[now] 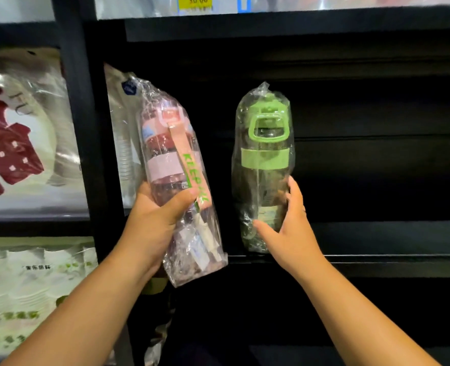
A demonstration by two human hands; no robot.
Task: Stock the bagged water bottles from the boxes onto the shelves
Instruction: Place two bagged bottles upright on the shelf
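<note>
**Spotter:** So where are the two bottles right now?

**Operator:** I have the green bagged water bottle [263, 154] standing upright on the dark shelf [377, 260], close to its front edge and towards the left end. My right hand [290, 228] cups its lower half, with the thumb across the front and the fingers round the right side. It's a light hold. I judge it's there to steady the bottle, since the loose bag bunched under the base could let it rock.

**Spotter:** And the other one?

**Operator:** My left hand [160, 215] grips the pink bagged water bottle [165, 154] firmly around its middle, fingers wrapped behind and thumb over the strap. It's tilted, top leaning left, in the air in front of the shelf's left end, near the black upright [73, 128]. I hold it off the shelf so the green one can settle first. I'd guess its place is beside the green one.
</note>
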